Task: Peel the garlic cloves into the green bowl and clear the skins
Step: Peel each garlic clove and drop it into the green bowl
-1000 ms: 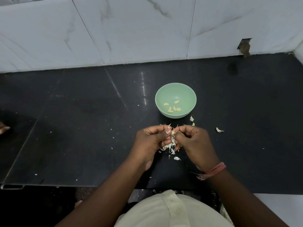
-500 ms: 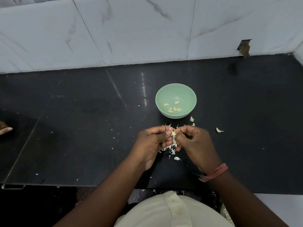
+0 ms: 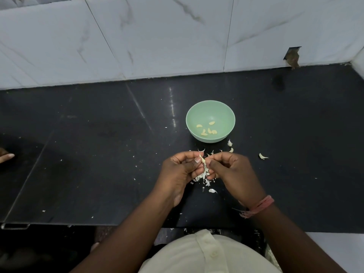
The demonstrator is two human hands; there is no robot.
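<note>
Nearest, a cream buttoned shirt (image 3: 206, 255) fills the lower edge, cut off by the frame; beyond it a polished black stone counter (image 3: 98, 154) carries loose papery white garlic skins (image 3: 204, 179); over these, the left hand (image 3: 180, 171) and right hand (image 3: 234, 172) meet, fingers curled tight, both pinching one pale garlic clove (image 3: 201, 159), largely hidden between the thumbs; a pink thread band (image 3: 260, 205) circles the right wrist; just beyond, a pale green round bowl (image 3: 210, 109) holds peeled yellowish cloves (image 3: 207, 129); farthest, a white marble-tiled wall (image 3: 157, 36).
</note>
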